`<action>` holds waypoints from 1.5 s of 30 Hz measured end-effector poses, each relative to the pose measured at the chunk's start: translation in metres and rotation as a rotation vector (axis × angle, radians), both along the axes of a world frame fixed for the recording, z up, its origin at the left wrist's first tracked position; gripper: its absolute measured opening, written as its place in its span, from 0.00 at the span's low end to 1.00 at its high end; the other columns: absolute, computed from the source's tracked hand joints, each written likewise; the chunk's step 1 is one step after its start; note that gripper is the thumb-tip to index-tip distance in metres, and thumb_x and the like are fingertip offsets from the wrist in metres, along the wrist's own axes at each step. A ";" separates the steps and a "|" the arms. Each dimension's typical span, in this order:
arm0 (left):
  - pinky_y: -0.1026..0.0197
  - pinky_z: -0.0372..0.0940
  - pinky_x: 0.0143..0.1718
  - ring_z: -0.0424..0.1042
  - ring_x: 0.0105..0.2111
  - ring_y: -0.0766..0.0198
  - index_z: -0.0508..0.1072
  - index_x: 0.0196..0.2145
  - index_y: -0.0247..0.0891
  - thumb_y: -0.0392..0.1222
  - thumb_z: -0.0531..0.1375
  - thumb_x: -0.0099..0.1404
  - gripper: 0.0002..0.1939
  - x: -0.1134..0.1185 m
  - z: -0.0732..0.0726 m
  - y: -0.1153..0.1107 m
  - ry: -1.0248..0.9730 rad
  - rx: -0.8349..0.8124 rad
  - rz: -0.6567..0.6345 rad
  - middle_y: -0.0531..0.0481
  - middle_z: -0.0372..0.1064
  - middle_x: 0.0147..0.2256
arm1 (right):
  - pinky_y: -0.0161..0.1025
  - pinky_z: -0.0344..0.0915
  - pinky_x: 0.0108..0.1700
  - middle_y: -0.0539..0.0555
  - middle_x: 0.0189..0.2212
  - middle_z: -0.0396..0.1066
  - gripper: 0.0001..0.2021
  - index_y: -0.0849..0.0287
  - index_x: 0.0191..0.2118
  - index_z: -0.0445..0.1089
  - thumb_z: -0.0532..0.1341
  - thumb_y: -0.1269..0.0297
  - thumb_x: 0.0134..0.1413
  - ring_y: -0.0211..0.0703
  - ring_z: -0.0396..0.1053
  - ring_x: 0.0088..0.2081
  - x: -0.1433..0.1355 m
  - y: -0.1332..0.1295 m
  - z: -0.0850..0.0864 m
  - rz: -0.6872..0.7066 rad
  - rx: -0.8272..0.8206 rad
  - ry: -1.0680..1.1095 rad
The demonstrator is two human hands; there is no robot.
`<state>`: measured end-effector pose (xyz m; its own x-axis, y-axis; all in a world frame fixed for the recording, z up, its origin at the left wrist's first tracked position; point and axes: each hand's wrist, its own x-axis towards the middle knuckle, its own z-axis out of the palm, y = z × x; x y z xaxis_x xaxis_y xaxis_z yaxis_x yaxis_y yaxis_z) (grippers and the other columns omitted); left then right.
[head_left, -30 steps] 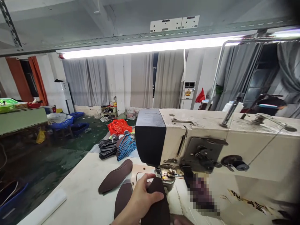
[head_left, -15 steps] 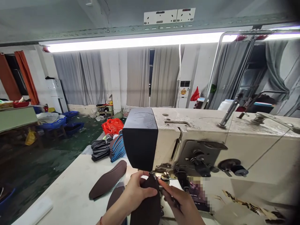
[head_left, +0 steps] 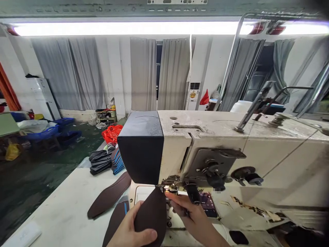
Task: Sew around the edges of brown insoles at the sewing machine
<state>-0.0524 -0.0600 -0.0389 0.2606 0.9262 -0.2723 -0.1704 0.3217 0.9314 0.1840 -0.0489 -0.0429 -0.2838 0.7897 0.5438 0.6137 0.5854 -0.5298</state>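
A dark brown insole (head_left: 151, 214) lies with its narrow tip under the presser foot (head_left: 170, 188) of a sewing machine. My left hand (head_left: 135, 230) grips its near left side, thumb on top and fingers along the edge. My right hand (head_left: 191, 212) is at the insole's right edge, its index fingertip beside the presser foot. Its other fingers are curled around a dark, narrow object that I cannot make out. Left of my left hand lies another brown insole (head_left: 115, 218) with a blue stripe, partly covered. Farther left, a brown insole (head_left: 110, 199) rests alone on the table.
The machine head (head_left: 140, 159) stands over the work, blocking the view behind it. Stacked blue-edged pieces (head_left: 118, 161), black bundles (head_left: 100, 161) and a red bag (head_left: 111, 133) sit at the back. A white object (head_left: 24, 235) lies front left; a phone-like screen (head_left: 208, 204) lies right.
My left hand has slid back along the insole toward me, away from the presser foot. The insole has turned slightly, while my right hand stays beside the foot. The camera view has shifted.
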 end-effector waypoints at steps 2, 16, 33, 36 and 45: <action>0.55 0.66 0.50 0.72 0.47 0.49 0.68 0.50 0.38 0.43 0.73 0.39 0.39 0.001 0.003 0.000 -0.026 -0.014 -0.014 0.44 0.75 0.46 | 0.28 0.70 0.39 0.54 0.35 0.79 0.21 0.52 0.54 0.71 0.53 0.72 0.57 0.35 0.76 0.34 0.002 0.001 -0.003 0.002 0.004 0.004; 0.57 0.68 0.43 0.75 0.41 0.52 0.71 0.45 0.36 0.41 0.70 0.44 0.29 0.029 0.023 0.019 -0.081 0.151 0.053 0.45 0.77 0.38 | 0.29 0.72 0.36 0.55 0.38 0.79 0.20 0.51 0.55 0.71 0.55 0.69 0.58 0.38 0.77 0.32 0.007 0.011 -0.017 -0.008 0.009 -0.006; 0.55 0.72 0.39 0.76 0.40 0.49 0.66 0.48 0.37 0.52 0.71 0.44 0.36 0.050 0.002 0.020 -0.110 0.143 0.207 0.40 0.76 0.39 | 0.27 0.72 0.34 0.56 0.33 0.80 0.17 0.56 0.52 0.74 0.55 0.60 0.62 0.37 0.77 0.29 0.002 0.008 -0.010 -0.036 -0.004 0.040; 0.59 0.72 0.26 0.78 0.30 0.53 0.63 0.46 0.39 0.55 0.71 0.44 0.36 0.049 0.009 0.020 -0.122 0.095 0.097 0.43 0.76 0.35 | 0.28 0.72 0.34 0.57 0.34 0.80 0.17 0.56 0.51 0.75 0.55 0.60 0.61 0.37 0.76 0.29 0.002 0.007 -0.013 -0.081 -0.047 0.026; 0.71 0.59 0.16 0.70 0.19 0.69 0.62 0.45 0.39 0.42 0.69 0.46 0.30 0.028 0.025 0.030 -0.055 0.027 -0.076 0.52 0.74 0.29 | 0.31 0.72 0.31 0.52 0.24 0.76 0.17 0.53 0.50 0.76 0.54 0.55 0.63 0.37 0.73 0.23 0.000 0.009 -0.017 -0.083 -0.044 0.142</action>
